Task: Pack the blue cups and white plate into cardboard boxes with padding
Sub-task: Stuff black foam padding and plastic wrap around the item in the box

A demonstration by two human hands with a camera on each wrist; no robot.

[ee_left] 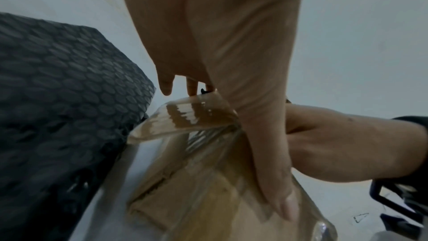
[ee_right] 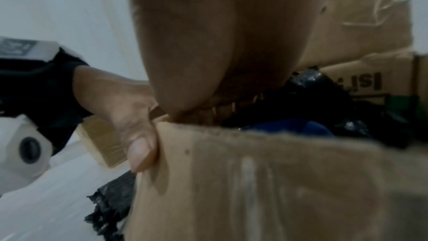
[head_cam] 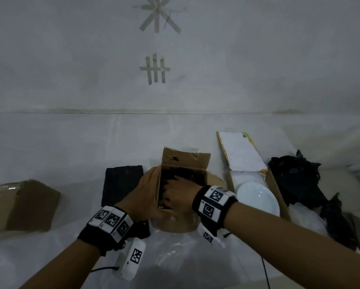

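An open cardboard box (head_cam: 185, 161) stands in the middle of the table, lined with black padding. My left hand (head_cam: 148, 192) grips its left wall, thumb (ee_right: 139, 149) pressed on the near corner and fingers outside. The right hand (head_cam: 175, 190) reaches down inside the box, its fingertips hidden. In the right wrist view a blue cup (ee_right: 289, 127) lies in the black padding just below that hand (ee_right: 208, 98). Whether the hand touches the cup I cannot tell. The white plate (head_cam: 258, 199) rests in a second open box (head_cam: 276, 190) to the right.
A folded sheet of black bubble wrap (head_cam: 120, 184) lies left of the middle box. A closed taped box (head_cam: 29, 205) sits at the far left. Crumpled black padding (head_cam: 295, 178) is piled at the far right. The second box's white-faced lid (head_cam: 241, 151) stands open behind the plate.
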